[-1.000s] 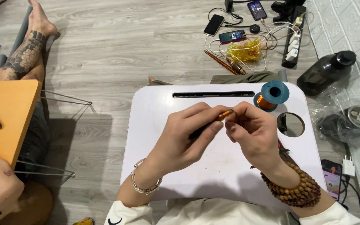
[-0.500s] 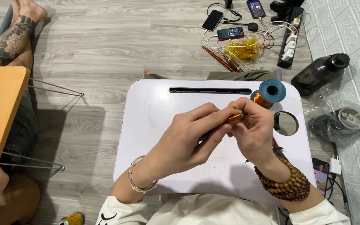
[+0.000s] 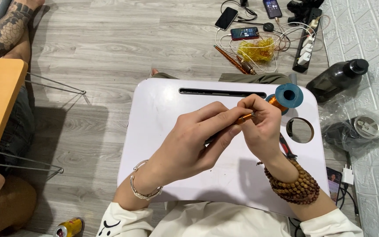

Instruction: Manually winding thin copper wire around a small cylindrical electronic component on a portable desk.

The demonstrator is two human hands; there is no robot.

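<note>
Two hands meet over the white lap table [image 3: 163, 131]: the left hand [image 3: 194, 142] is closed round a dark-shafted tool with an orange tip [image 3: 244, 118], and the right hand [image 3: 262, 125] pinches that tip, perhaps a fine wire too. Just beyond stands a blue spool of copper wire [image 3: 288, 96], with red-handled pliers [image 3: 286, 147] beside the right wrist

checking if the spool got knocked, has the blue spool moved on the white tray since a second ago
No. The blue spool sits by the same far right corner of the white tray, just beyond the round hole.
</note>
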